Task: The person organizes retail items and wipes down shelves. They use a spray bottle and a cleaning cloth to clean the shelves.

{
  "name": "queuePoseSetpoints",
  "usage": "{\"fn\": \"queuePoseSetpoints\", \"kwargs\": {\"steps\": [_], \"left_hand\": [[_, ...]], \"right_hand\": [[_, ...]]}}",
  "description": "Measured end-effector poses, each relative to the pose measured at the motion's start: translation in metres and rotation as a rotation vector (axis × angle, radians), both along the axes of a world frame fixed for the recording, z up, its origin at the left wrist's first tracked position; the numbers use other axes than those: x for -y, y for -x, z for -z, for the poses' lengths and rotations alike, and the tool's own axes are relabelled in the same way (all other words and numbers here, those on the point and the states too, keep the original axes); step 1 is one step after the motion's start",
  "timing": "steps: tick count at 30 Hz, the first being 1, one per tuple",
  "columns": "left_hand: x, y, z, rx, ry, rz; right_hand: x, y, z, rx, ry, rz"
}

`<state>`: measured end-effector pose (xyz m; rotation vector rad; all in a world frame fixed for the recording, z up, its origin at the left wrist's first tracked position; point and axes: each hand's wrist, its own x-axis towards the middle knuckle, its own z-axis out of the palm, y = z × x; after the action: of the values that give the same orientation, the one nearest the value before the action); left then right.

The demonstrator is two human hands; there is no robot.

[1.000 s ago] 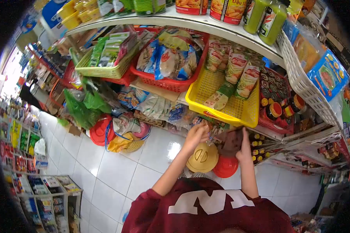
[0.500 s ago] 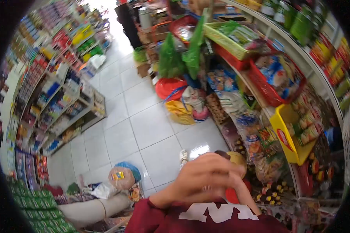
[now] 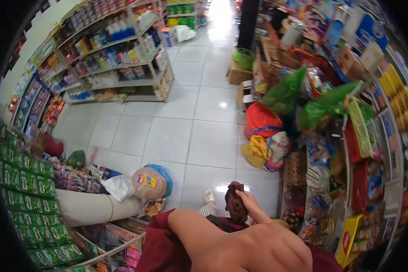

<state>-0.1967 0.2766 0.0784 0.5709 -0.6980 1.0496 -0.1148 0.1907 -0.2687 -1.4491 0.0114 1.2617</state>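
Observation:
My right hand (image 3: 251,204) reaches out from under my left arm, its thumb and fingers closed on a dark brown, crumpled, cloth-like bundle (image 3: 235,202). The bundle hangs in front of my body, above the tiled floor. Close to the camera, my left hand (image 3: 272,247) crosses in front of my maroon top (image 3: 156,247), back of the hand up. Its fingers bend down out of sight, so whether it holds anything is hidden. Below the bundle, a light shoe (image 3: 208,196) and a striped trouser leg show.
Stocked shelves (image 3: 118,59) stand at the left, with green sachet packs (image 3: 27,195) nearer. A large bag (image 3: 148,183) sits on the floor by a white roll (image 3: 95,206). Bags, including a red one (image 3: 262,120), line the right side below a yellow tray (image 3: 347,240).
The view has swung right. My left hand has come closer to the camera and lower. The brown bundle in my right hand, mostly hidden before, now shows clearly.

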Motion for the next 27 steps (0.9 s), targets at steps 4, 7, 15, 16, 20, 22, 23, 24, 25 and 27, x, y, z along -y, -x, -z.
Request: {"fn": "queuePoseSetpoints", "kwargs": {"steps": [4,7,15,16,20,22,23,24,25,27], "left_hand": [[-0.073,-0.011,0.002,0.020,-0.038,-0.158],[-0.118,-0.028,0.006,0.077,-0.001,-0.183],[-0.251,-0.075,0.021,0.048,0.072,-0.203],[-0.275,-0.086,0.023,0.069,0.042,-0.191],[-0.357,-0.128,0.019,0.067,-0.045,-0.170],[-0.403,-0.155,0.020,0.052,-0.158,-0.096],[-0.436,-0.164,0.025,-0.028,-0.296,-0.023],[-0.470,-0.174,0.031,-0.111,-0.441,0.038],[-0.508,-0.178,0.038,-0.263,-0.639,0.116],[-0.551,-0.192,0.055,-0.549,-0.679,0.008]], "right_hand": [[-0.077,-0.007,0.003,-0.006,-0.013,-0.070],[-0.119,-0.015,0.003,0.110,0.028,-0.108],[-0.215,-0.063,0.049,-0.035,0.104,-0.024],[-0.234,-0.074,0.054,-0.073,0.089,-0.016],[-0.326,-0.128,0.064,-0.097,0.046,0.052],[-0.385,-0.161,0.046,-0.101,0.020,0.045],[-0.422,-0.177,0.020,0.022,0.135,0.020],[-0.449,-0.189,0.030,0.031,-0.026,0.094],[-0.477,-0.200,0.035,0.040,-0.182,0.172],[-0.530,-0.227,0.017,0.326,-0.173,-0.055]]}}
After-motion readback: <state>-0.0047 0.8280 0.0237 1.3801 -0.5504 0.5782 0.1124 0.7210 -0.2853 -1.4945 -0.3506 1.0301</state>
